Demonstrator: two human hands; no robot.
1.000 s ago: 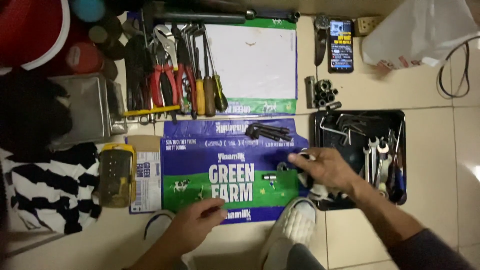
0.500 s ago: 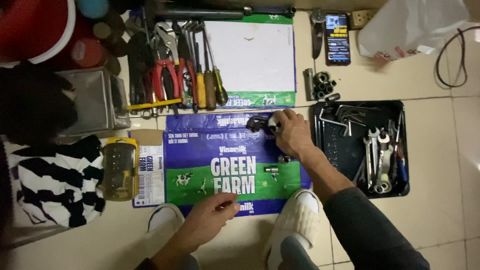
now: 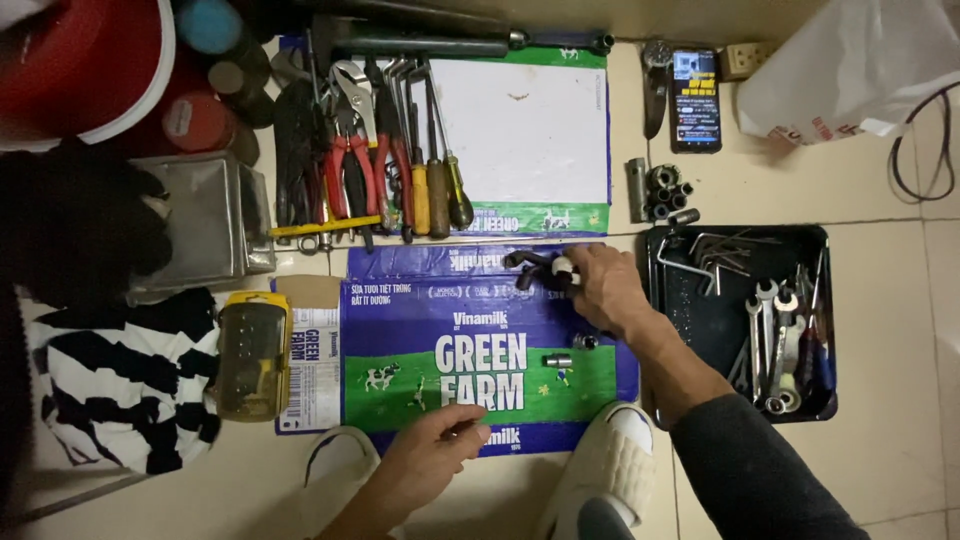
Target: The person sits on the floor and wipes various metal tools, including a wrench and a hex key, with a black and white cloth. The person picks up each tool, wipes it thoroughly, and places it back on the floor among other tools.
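Observation:
My right hand point(image 3: 605, 288) reaches across the upper part of a flattened blue and green carton point(image 3: 400, 330). Its fingertips pinch a small silver socket point(image 3: 562, 267) beside a cluster of dark sockets point(image 3: 528, 265). Two more small sockets point(image 3: 557, 360) lie loose on the carton just below that hand. My left hand point(image 3: 430, 458) rests on the carton's near edge with its fingers curled together; I cannot see anything in it.
A black tray point(image 3: 690, 330) of wrenches and hex keys sits to the right. Pliers and screwdrivers point(image 3: 390, 170) lie on a white sheet behind the carton. Also here: a phone point(image 3: 693, 100), a white bag point(image 3: 850, 70), a yellow case point(image 3: 252, 355), a metal box point(image 3: 195, 225), slippers point(image 3: 612, 470).
My right hand left the black tray and moved left and away from me to the dark sockets at the carton's top. My left hand stayed at the near edge.

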